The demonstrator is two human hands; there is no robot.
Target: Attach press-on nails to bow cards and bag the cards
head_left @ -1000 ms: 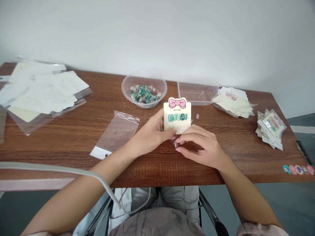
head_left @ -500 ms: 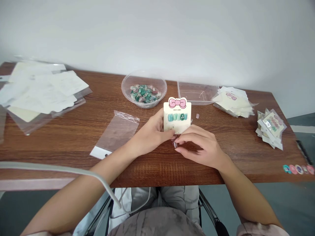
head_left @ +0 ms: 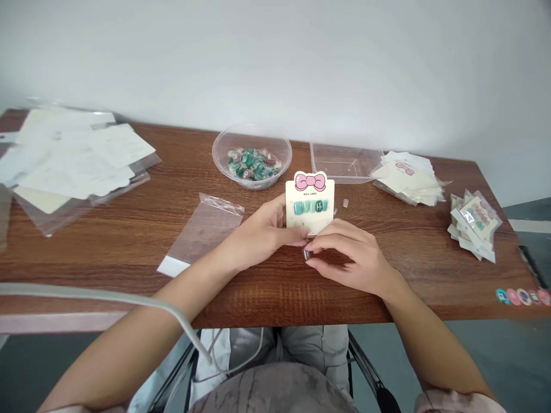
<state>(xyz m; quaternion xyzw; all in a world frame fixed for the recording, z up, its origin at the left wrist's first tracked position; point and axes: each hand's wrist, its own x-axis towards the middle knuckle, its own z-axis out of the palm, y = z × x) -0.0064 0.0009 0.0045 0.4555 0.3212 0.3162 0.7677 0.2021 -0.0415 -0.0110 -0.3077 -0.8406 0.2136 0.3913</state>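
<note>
My left hand (head_left: pixel 258 238) grips the lower left of a cream card (head_left: pixel 310 202) that has a pink bow on top and a row of green press-on nails; the card stands upright on the wooden table (head_left: pixel 129 241). My right hand (head_left: pixel 348 255) rests on the table just below the card's right side, its thumb and forefinger pinched on a small clear nail (head_left: pixel 306 253). A loose pale nail (head_left: pixel 345 203) lies right of the card.
A clear bowl (head_left: pixel 252 150) of green nails and a clear rectangular tub (head_left: pixel 344 162) stand behind the card. An empty clear bag (head_left: pixel 202 229) lies to the left. Paper and bag piles (head_left: pixel 73 158) sit far left; card stacks (head_left: pixel 408 178) and packed bags (head_left: pixel 473 223) sit right. Round stickers (head_left: pixel 520 296) line the right front edge.
</note>
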